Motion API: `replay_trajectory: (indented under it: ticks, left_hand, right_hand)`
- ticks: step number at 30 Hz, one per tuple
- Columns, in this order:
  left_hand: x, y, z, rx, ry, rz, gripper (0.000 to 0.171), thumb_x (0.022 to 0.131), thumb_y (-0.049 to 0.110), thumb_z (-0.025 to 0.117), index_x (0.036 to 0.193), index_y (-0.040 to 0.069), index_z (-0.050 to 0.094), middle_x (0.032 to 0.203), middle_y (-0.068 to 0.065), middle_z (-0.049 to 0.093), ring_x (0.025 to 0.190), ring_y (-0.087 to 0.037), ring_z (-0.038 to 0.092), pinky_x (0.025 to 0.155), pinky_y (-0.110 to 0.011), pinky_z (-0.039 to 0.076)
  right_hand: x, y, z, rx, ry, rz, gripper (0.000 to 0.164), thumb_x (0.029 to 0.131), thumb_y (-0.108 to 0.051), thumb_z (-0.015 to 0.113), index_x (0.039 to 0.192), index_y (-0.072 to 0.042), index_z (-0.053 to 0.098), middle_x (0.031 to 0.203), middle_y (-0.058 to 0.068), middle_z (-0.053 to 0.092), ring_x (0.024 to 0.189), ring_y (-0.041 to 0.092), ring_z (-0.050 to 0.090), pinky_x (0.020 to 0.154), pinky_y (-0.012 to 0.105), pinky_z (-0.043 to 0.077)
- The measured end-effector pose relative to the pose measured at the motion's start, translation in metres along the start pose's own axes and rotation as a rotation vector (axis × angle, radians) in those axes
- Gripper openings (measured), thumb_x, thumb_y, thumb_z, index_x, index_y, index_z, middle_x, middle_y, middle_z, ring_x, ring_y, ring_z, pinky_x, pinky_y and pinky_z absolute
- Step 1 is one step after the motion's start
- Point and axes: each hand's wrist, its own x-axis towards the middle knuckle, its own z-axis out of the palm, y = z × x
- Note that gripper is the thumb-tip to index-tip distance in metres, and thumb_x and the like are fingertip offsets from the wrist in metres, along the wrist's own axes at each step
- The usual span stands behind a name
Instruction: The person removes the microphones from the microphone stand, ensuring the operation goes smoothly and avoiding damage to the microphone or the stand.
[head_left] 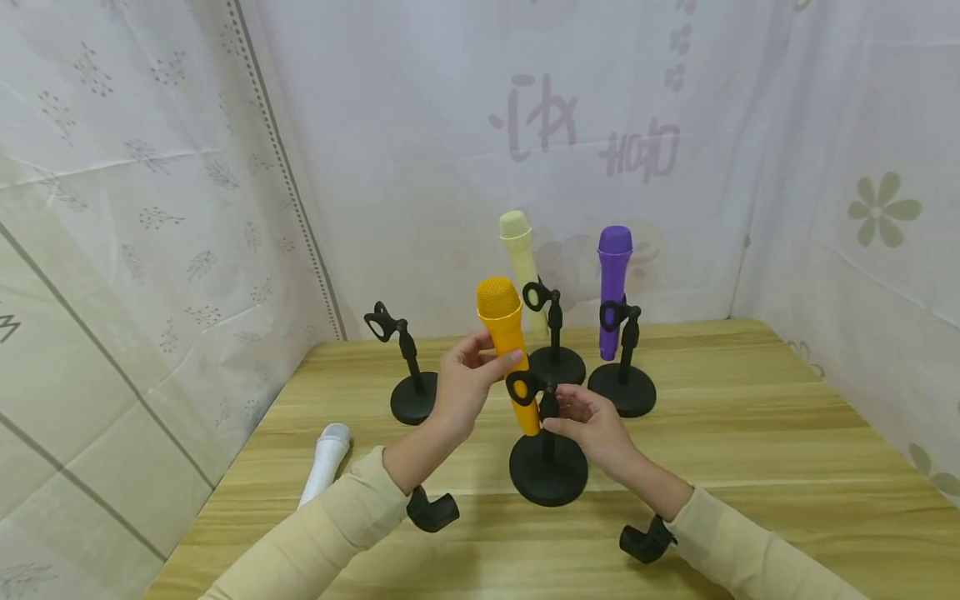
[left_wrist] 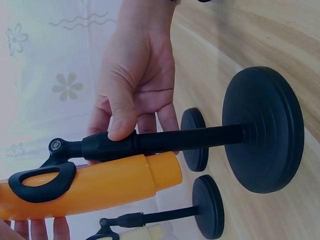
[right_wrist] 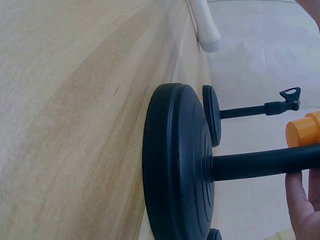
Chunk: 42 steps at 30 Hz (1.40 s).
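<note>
My left hand (head_left: 467, 379) grips an orange microphone (head_left: 508, 333) just below its head, with the thumb across the front. The microphone leans in the ring clip of the front black stand (head_left: 548, 477), its tail poking out below. With thumb and fingers, my right hand (head_left: 600, 432) holds that stand by its upright, under the clip joint. In the left wrist view the right thumb lies on the thicker collar of the pole (left_wrist: 190, 140). The stand's round base (right_wrist: 175, 165) appears large in the right wrist view.
Behind stand a pale yellow microphone (head_left: 515, 229) and a purple microphone (head_left: 614, 267), each in a black stand. A stand with a bare clip (head_left: 414, 398) is at left, near a white microphone (head_left: 326, 458) lying down. Black elbow-shaped pieces (head_left: 433, 511) lie by the forearms.
</note>
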Motion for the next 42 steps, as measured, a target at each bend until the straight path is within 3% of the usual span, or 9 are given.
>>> replay_trajectory:
  ticks: [30,42]
  left_hand:
    - [0.009,0.019,-0.007,-0.047,-0.045,-0.065,0.04,0.07,0.028,0.074,0.103,0.009,0.06,0.1,-0.01,0.057,0.089,-0.025,0.057,0.077,-0.035,0.048]
    - [0.016,0.029,-0.012,-0.111,-0.061,-0.029,0.039,0.073,0.023,0.073,0.106,0.006,0.059,0.1,-0.012,0.056,0.088,-0.026,0.056,0.076,-0.037,0.048]
  right_hand:
    - [0.0,0.001,-0.001,-0.015,-0.002,0.03,0.041,0.069,-0.021,0.075,0.105,-0.009,0.058,0.1,0.009,0.059,0.09,0.025,0.056,0.078,0.032,0.048]
    - [0.0,0.0,0.0,-0.01,-0.005,0.011,0.041,0.069,-0.02,0.075,0.105,-0.01,0.059,0.099,0.01,0.06,0.088,0.026,0.057,0.078,0.032,0.048]
